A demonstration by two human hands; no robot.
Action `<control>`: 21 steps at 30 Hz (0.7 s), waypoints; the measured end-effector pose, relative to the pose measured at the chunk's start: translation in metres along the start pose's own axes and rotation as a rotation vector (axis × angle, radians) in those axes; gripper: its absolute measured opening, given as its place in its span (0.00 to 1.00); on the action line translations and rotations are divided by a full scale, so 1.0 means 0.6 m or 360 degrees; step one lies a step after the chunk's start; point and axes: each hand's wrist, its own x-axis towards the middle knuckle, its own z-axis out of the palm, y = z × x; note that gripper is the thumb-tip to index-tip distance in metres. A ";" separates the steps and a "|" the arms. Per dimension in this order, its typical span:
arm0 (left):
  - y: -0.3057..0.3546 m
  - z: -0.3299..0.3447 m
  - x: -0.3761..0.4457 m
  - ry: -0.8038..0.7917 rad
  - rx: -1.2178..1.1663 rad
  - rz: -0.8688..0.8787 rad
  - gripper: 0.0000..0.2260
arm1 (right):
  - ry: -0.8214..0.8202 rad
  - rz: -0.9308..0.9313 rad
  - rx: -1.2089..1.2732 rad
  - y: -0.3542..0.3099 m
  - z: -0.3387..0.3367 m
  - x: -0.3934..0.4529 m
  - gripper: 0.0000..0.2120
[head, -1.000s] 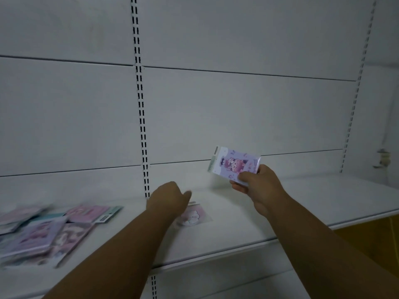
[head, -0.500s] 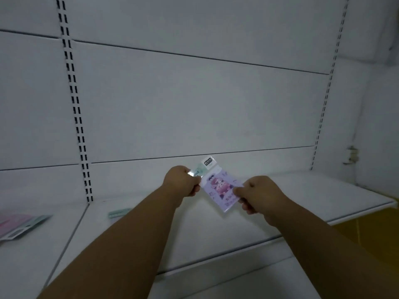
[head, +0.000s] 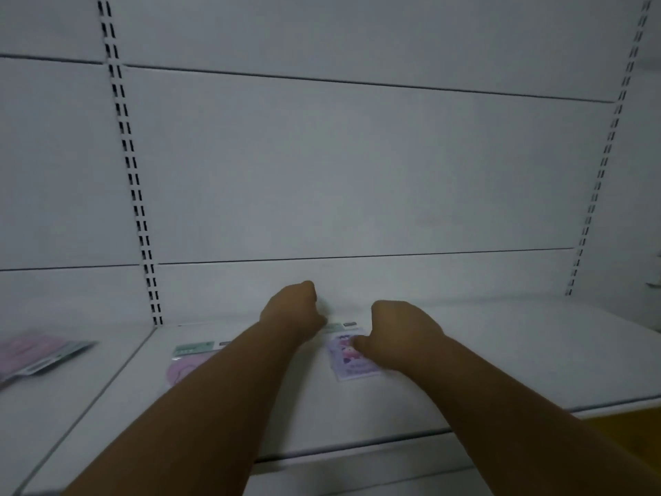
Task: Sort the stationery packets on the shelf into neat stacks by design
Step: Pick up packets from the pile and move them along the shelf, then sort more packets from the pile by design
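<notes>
A purple packet (head: 348, 359) with a cartoon figure lies flat on the white shelf (head: 483, 356). My right hand (head: 397, 334) rests on its right side, fingers curled on it. My left hand (head: 293, 313) is at the packet's top left corner, fingers closed near its green header. A pink packet (head: 186, 365) with a green header lies to the left, partly hidden by my left forearm. More pink packets (head: 34, 354) lie at the far left on the neighbouring shelf section.
The white back panel (head: 357, 166) rises behind the shelf, with slotted uprights (head: 132, 180) at left and right. The shelf's front edge runs below my forearms. A yellow surface (head: 629, 424) shows at the lower right.
The purple packet went from held in the air between both hands down onto the shelf. Both hands lowered with it. The view shifted slightly left.
</notes>
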 end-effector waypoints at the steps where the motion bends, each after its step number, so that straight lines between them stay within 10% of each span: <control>1: -0.006 -0.008 -0.005 0.0040 0.0010 -0.0007 0.17 | 0.0088 -0.0072 0.0008 -0.015 -0.007 0.002 0.20; 8: -0.163 -0.123 -0.113 0.0193 0.0186 -0.0144 0.14 | 0.0540 -0.0692 0.0178 -0.219 -0.049 0.002 0.22; 21: -0.641 -0.352 -0.375 0.0407 0.0325 -0.0613 0.16 | 0.0466 -0.1120 0.0178 -0.767 0.007 -0.147 0.25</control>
